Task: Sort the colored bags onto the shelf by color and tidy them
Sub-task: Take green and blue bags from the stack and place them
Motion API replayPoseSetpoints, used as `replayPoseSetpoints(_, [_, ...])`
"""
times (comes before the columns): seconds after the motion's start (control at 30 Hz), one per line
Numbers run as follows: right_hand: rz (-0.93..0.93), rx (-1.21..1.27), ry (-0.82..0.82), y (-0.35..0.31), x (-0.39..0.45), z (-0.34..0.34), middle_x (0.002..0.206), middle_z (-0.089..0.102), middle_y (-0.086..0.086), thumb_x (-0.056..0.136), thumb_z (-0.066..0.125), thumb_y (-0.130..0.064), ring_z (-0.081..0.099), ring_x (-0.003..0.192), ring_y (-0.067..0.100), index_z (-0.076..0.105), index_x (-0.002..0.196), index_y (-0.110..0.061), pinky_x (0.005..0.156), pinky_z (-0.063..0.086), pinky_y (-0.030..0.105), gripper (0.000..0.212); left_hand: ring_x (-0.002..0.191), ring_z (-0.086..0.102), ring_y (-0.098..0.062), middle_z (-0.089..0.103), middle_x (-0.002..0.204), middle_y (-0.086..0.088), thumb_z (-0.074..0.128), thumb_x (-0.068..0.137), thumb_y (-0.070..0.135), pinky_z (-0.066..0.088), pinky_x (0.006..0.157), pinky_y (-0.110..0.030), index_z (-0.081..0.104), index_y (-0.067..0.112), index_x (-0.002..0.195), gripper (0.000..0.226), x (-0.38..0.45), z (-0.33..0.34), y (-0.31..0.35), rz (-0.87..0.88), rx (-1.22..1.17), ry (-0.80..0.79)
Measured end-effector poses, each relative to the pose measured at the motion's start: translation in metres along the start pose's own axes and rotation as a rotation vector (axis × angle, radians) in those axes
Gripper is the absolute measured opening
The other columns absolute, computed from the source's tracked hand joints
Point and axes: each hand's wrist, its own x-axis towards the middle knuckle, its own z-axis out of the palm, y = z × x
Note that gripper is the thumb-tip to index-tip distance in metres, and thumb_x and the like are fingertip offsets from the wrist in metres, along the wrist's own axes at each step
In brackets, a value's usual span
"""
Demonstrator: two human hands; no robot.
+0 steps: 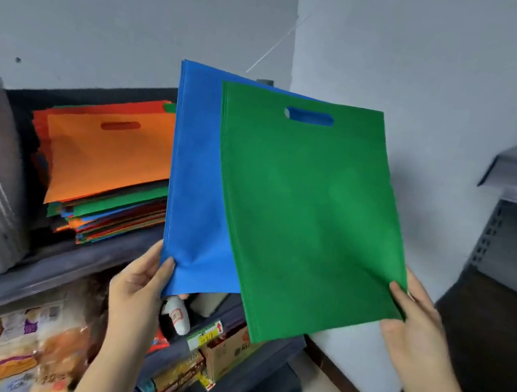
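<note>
Soft, even indoor light; edges blurred and bent by wide-angle distortion.

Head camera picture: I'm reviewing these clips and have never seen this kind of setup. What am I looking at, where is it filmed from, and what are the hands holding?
There is no machine here. A person wears one wide-angle camera on the head, looking forward and down, so you see their own two bare hands. The left hand pinches the lower corner of a blue bag. The right hand pinches the lower corner of a green bag, which overlaps the blue one in front. Both bags are flat and held upright in the air. Behind them on the left, a dark shelf carries a mixed stack of colored bags with an orange bag on top. Packaged goods sit on the shelves below.
</note>
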Motion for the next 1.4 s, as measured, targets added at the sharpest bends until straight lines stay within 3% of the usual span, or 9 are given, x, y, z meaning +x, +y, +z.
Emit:
replayPoseSetpoints(0.3, [-0.125, -0.073, 0.379, -0.041, -0.135, -0.076, 0.102, 0.073, 0.001, 0.062, 0.068, -0.014, 0.070, 0.091, 0.014, 0.076, 0.095, -0.025, 0.065, 0.057, 0.025, 0.035, 0.097, 0.064, -0.011, 0.069, 0.111, 0.001, 0.055, 0.090, 0.002, 0.051, 0.089, -0.027, 0.069, 0.026, 0.110, 0.034, -0.070, 0.045, -0.041, -0.148, -0.004, -0.435])
replayPoseSetpoints(0.47, [-0.201, -0.056, 0.583, -0.077, -0.200, -0.128, 0.093, 0.074, 0.001, 0.092, 0.044, 0.004, 0.071, 0.082, 0.013, 0.064, 0.108, -0.017, 0.060, 0.057, 0.023, 0.033, 0.095, 0.063, -0.015, 0.070, 0.109, -0.007, 0.058, 0.090, 0.004, 0.052, 0.089, -0.034, 0.067, 0.028, 0.110, 0.033, -0.121, 0.092, -0.052, -0.225, -0.002, -0.623])
replayPoseSetpoints(0.6, [-0.267, -0.062, 0.726, -0.109, -0.243, -0.172, 0.104, 0.071, 0.004, 0.094, 0.043, 0.003, 0.071, 0.085, 0.015, 0.061, 0.118, -0.014, 0.058, 0.056, 0.023, 0.035, 0.071, 0.059, 0.011, 0.070, 0.102, 0.003, 0.054, 0.091, 0.000, 0.049, 0.068, -0.008, 0.058, 0.014, 0.126, 0.037, -0.164, 0.126, -0.050, -0.187, -0.004, -0.734])
replayPoseSetpoints(0.67, [-0.294, -0.081, 0.804, -0.127, -0.260, -0.194, 0.111, 0.068, 0.006, 0.094, 0.044, 0.003, 0.068, 0.092, 0.018, 0.059, 0.122, -0.012, 0.060, 0.057, 0.023, 0.035, 0.079, 0.062, 0.013, 0.066, 0.096, 0.023, 0.052, 0.092, -0.003, 0.049, 0.074, -0.006, 0.053, 0.017, 0.126, 0.039, -0.186, 0.142, -0.044, -0.154, -0.006, -0.775])
replayPoseSetpoints(0.8, [-0.326, -0.179, 0.935, -0.165, -0.285, -0.232, 0.106, 0.066, 0.005, 0.095, 0.044, 0.006, 0.064, 0.091, 0.018, 0.056, 0.125, -0.007, 0.059, 0.056, 0.020, 0.036, 0.094, 0.062, 0.004, 0.067, 0.102, 0.021, 0.052, 0.093, 0.000, 0.050, 0.087, -0.016, 0.053, 0.019, 0.126, 0.038, -0.227, 0.171, -0.039, -0.156, 0.041, -0.803])
replayPoseSetpoints(0.9, [-0.313, -0.291, 0.986, -0.188, -0.294, -0.261, 0.115, 0.063, 0.010, 0.095, 0.043, 0.006, 0.063, 0.090, 0.016, 0.056, 0.127, -0.004, 0.057, 0.055, 0.018, 0.036, 0.088, 0.059, -0.006, 0.062, 0.108, 0.007, 0.051, 0.093, 0.001, 0.051, 0.071, -0.009, 0.050, 0.016, 0.129, 0.039, -0.258, 0.191, -0.037, -0.181, 0.062, -0.788])
replayPoseSetpoints(1.0, [-0.287, -0.394, 1.013, -0.209, -0.297, -0.287, 0.112, 0.062, 0.010, 0.095, 0.041, 0.007, 0.063, 0.086, 0.016, 0.058, 0.122, -0.004, 0.053, 0.053, 0.016, 0.033, 0.098, 0.062, -0.024, 0.063, 0.102, 0.009, 0.051, 0.094, 0.002, 0.053, 0.078, -0.021, 0.051, 0.027, 0.124, 0.039, -0.280, 0.205, -0.041, -0.184, 0.089, -0.815])
replayPoseSetpoints(1.2, [-0.203, -0.583, 1.082, -0.236, -0.288, -0.331, 0.115, 0.064, 0.015, 0.092, 0.045, 0.008, 0.062, 0.102, 0.031, 0.062, 0.116, -0.008, 0.090, 0.052, 0.042, 0.033, 0.101, 0.058, -0.020, 0.061, 0.114, -0.002, 0.050, 0.094, 0.000, 0.049, 0.068, -0.005, 0.050, 0.022, 0.127, 0.040, -0.300, 0.213, -0.043, -0.143, 0.140, -0.807])
replayPoseSetpoints(1.4, [-0.085, -0.789, 1.165, -0.247, -0.266, -0.349, 0.113, 0.065, 0.016, 0.091, 0.048, 0.003, 0.063, 0.098, 0.035, 0.059, 0.124, -0.006, 0.088, 0.052, 0.044, 0.036, 0.110, 0.059, -0.022, 0.065, 0.111, 0.002, 0.051, 0.094, 0.002, 0.044, 0.101, -0.044, 0.056, 0.027, 0.122, 0.038, -0.286, 0.212, -0.049, -0.164, 0.109, -0.782])
